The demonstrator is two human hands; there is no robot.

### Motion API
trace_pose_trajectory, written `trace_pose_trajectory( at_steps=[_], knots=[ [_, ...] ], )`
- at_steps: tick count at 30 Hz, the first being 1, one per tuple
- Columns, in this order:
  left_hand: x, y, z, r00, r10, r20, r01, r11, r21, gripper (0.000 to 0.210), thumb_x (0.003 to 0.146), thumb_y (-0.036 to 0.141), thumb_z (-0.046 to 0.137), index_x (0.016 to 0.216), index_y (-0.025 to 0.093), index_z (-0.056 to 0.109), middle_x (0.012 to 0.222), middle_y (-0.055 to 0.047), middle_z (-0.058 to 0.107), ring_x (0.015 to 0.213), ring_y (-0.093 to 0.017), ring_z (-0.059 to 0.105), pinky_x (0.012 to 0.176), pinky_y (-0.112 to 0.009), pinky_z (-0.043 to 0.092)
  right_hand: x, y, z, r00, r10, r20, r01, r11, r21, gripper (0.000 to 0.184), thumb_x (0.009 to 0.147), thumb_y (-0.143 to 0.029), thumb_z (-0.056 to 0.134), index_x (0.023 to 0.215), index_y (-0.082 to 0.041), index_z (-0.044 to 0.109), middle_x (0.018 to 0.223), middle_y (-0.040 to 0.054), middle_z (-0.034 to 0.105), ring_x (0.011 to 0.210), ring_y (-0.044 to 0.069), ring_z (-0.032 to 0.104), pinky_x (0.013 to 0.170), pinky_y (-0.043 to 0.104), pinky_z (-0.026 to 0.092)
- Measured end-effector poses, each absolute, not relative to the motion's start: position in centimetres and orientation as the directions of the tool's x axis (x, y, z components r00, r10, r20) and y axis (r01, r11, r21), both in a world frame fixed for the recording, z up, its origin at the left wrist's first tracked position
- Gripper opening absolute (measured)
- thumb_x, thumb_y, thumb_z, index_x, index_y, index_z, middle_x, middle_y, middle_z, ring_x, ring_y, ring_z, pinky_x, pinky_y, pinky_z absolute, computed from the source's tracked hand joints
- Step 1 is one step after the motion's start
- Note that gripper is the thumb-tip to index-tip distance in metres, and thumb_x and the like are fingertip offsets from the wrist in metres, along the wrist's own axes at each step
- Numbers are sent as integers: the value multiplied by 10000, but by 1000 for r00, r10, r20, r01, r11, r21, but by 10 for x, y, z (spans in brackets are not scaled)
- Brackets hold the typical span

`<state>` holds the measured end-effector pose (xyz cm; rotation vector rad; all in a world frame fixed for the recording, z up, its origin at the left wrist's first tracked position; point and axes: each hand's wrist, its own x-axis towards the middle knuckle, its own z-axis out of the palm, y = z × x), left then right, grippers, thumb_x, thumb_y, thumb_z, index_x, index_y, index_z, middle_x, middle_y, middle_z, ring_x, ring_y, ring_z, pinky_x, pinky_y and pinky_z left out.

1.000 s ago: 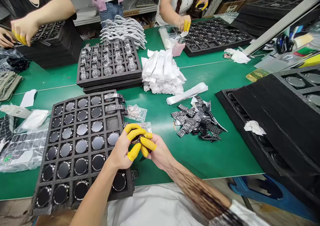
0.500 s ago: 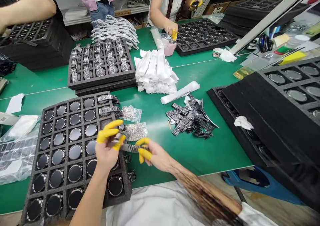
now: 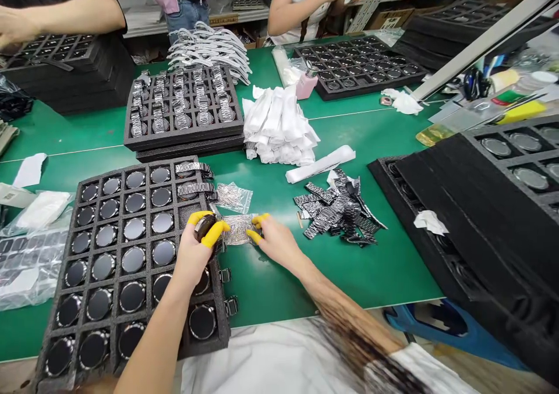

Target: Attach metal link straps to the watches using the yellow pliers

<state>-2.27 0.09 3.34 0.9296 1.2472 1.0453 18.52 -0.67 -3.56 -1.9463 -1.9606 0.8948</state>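
Observation:
My left hand (image 3: 197, 247), with yellow finger cots, is closed around a watch (image 3: 204, 226) over the right side of a black foam tray (image 3: 172, 231). The watch's dark round case shows between thumb and fingers; how its band lies is mostly hidden. My right hand (image 3: 279, 241), also in yellow finger cots, has thumb and forefinger apart at the right end of a clear bag of small metal pins (image 3: 236, 230). Whether a pin is between those fingertips cannot be seen. Behind it lies a second bag of pins (image 3: 233, 197). Watch heads (image 3: 133, 259) fill most tray cells shown.
Loose dark metal watch bands (image 3: 336, 208) are heaped to the right, near a white wrapped packet (image 3: 321, 164) and a pile of white packets (image 3: 279, 126). A tray of banded watches (image 3: 183, 132) stands behind. Black foam trays (image 3: 471, 208) flank the right. Co-workers sit opposite.
My right hand has let go of the watch band and moved to the bag of pins. My left hand has turned the watch. A co-worker's hand has lifted away from the pink bottle.

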Motion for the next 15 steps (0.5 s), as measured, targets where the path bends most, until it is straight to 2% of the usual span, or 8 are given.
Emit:
trace_pose_trajectory(
  at_steps=[3, 5, 8, 12, 15],
  knots=[
    [-22, 1, 34, 27, 947, -320, -133, 320, 938, 518, 739, 509, 905, 1046, 225, 599, 819, 2, 775, 855, -191, 742, 793, -279, 540, 165, 2, -28, -78, 946, -315, 942, -33, -333, 243, 1032, -351, 604, 1143, -139, 645, 1182, 181, 700, 1056, 318, 717, 800, 363, 526],
    [-22, -1, 34, 40, 944, -327, -123, 330, 936, 532, 730, 514, 909, 1050, 223, 600, 823, 0, 778, 841, -186, 737, 764, -268, 537, 154, 8, -25, -84, 938, -337, 959, -16, -283, 223, 1043, -298, 571, 1149, -117, 645, 1165, 200, 710, 991, 317, 735, 751, 350, 505],
    [-22, -2, 33, 39, 949, -313, -99, 315, 944, 506, 744, 508, 895, 1042, 223, 601, 865, -12, 790, 833, -180, 730, 723, -260, 531, 155, 15, -26, -146, 931, -336, 947, 34, -318, 191, 1050, -225, 527, 1154, -126, 653, 1124, 189, 744, 927, 304, 746, 708, 331, 461],
    [-23, -2, 33, 48, 954, -296, -95, 299, 949, 470, 751, 496, 880, 1023, 231, 602, 845, -15, 793, 816, -194, 737, 658, -263, 528, 185, 19, -37, -242, 920, -307, 910, 105, -401, 182, 1077, -259, 517, 1111, -192, 682, 1030, 115, 795, 903, 265, 740, 682, 296, 413],
    [-24, -2, 34, 45, 954, -296, -106, 299, 948, 478, 744, 499, 881, 1034, 229, 613, 851, -23, 800, 765, -194, 732, 610, -267, 523, 210, 15, -44, -256, 923, -287, 896, 115, -429, 197, 1059, -202, 517, 1069, -204, 713, 954, 83, 804, 856, 239, 729, 672, 280, 396]
  ],
)
